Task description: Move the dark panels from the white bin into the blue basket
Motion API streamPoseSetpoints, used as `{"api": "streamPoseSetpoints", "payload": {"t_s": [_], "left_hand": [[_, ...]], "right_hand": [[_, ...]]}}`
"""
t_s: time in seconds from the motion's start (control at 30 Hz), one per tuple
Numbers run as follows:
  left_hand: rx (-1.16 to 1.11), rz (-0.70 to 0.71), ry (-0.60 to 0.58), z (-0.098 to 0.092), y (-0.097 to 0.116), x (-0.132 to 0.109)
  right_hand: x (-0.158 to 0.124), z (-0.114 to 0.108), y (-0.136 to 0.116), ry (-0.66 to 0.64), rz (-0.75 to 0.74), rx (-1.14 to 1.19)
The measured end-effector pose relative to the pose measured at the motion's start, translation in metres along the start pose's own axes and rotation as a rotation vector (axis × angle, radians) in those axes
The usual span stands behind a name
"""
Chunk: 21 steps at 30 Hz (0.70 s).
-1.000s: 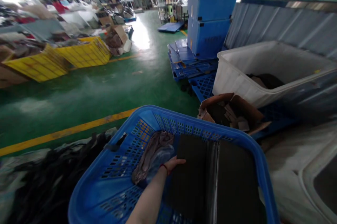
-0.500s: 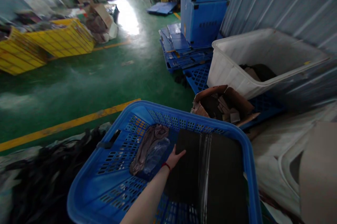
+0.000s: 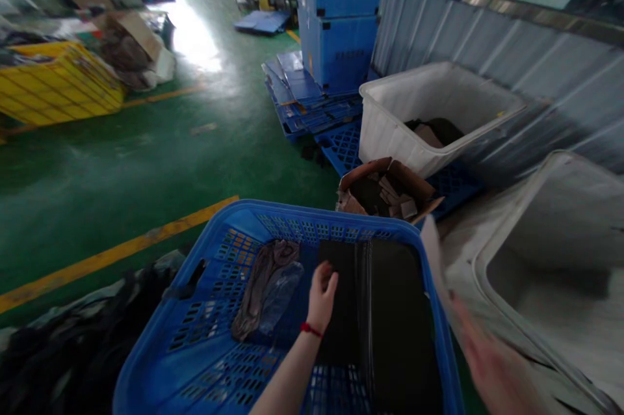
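A blue plastic basket [image 3: 146,363] with slotted walls fills the lower middle of the view. Inside it, stacks of dark flat sheets [image 3: 397,324] lie on the right, and a bunched mauve cloth [image 3: 258,285] with a clear plastic bag [image 3: 280,298] lies on the left. My left hand [image 3: 322,294], with a red band at the wrist, is over the nearer dark stack, fingers loosely bent and thumb apart, nothing visible in it. Just outside the basket's right rim, my right hand [image 3: 480,350], smeared by motion, grips a pale flat board [image 3: 437,265] seen nearly edge-on.
A torn cardboard box [image 3: 361,200] with scraps stands beyond the basket. Two white tubs, one behind [image 3: 390,135] and one at right [image 3: 492,252], line the metal wall. Black material [image 3: 73,350] lies at left; yellow crates [image 3: 58,86] stand farther off.
My left hand has lifted from its spread position on the dark stack, and its fingers have curled. My right hand has come into view with the pale board, now turned edge-on. The view has swung right.
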<state>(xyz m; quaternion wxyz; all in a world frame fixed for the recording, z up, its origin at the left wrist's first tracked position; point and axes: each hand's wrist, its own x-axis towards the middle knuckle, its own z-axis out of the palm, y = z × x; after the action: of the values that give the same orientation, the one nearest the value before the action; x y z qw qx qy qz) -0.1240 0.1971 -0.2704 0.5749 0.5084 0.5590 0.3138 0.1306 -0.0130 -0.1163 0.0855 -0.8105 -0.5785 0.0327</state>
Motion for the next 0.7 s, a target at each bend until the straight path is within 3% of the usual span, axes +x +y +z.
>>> {"api": "streamPoseSetpoints", "payload": {"t_s": [0.03, 0.07, 0.1, 0.17, 0.23, 0.33, 0.47, 0.6, 0.7], "left_hand": [[-0.119, -0.017, -0.175, 0.015, 0.017, -0.019], [-0.205, -0.087, -0.302, 0.029, 0.032, -0.037], [-0.228, -0.145, -0.383, 0.043, 0.045, -0.052], [-0.095, -0.18, -0.38, 0.066, 0.06, -0.071], [0.165, -0.131, -0.303, 0.082, 0.062, -0.073], [0.405, -0.049, -0.247, 0.093, 0.052, -0.061], [0.185, -0.135, -0.262, 0.086, 0.031, -0.062], [-0.036, -0.209, -0.362, 0.086, 0.012, -0.08], [0.167, -0.191, -0.195, 0.106, 0.009, -0.081]], "right_hand": [[0.002, 0.015, -0.024, -0.092, 0.01, 0.009], [0.004, 0.03, -0.05, -0.291, 0.051, 0.027], [0.006, 0.044, -0.074, -0.363, 0.065, 0.042], [0.008, 0.064, -0.113, -0.431, 0.089, 0.07], [0.009, 0.072, -0.128, -0.462, 0.086, 0.133], [0.01, 0.064, -0.105, -0.417, 0.029, 0.269], [0.004, 0.053, -0.032, -0.221, 0.063, 0.382], [-0.008, 0.072, 0.017, -0.084, 0.224, 0.441], [-0.008, 0.092, 0.023, -0.081, 0.25, 0.517]]}}
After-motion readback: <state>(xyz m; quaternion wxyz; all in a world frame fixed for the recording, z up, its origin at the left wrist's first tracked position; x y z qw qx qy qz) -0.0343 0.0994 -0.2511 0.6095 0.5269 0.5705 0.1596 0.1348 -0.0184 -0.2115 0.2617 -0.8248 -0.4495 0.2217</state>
